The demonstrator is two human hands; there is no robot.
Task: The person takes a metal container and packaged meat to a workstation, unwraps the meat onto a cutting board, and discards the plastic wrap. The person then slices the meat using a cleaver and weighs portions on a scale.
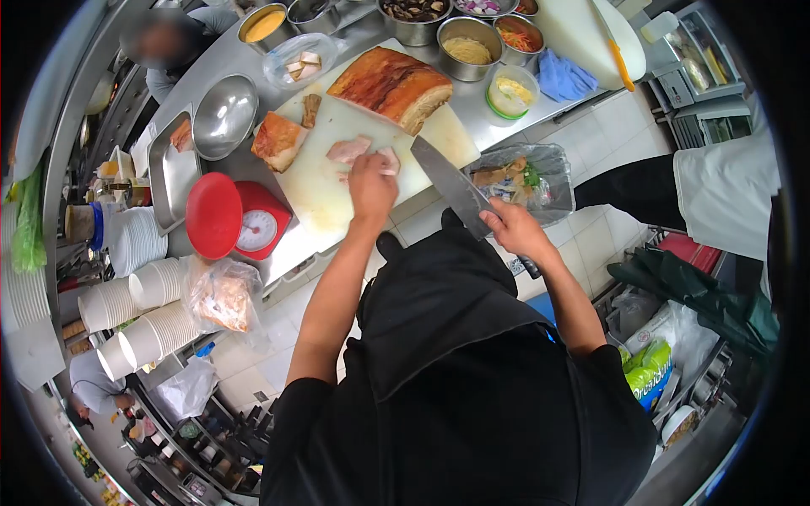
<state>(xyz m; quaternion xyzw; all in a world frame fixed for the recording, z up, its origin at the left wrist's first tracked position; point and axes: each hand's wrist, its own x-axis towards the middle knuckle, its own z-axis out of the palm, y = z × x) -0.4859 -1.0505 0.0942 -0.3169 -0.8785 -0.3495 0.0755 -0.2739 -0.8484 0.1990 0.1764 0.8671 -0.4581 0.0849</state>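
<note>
Meat portioning, partly done: a pale meat piece [348, 150] is pinned on the cutting board [321, 198] under the curled left hand [372, 187], the cleaver [452, 185] is gripped by the closed right hand [511, 229], and the large roast slab [390, 86] remains uncut.

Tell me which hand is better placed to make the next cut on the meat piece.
Right, probably. The right hand holds the cleaver, its blade beside the meat piece on the cutting board. The left hand rests on the meat, steadying it.
</note>
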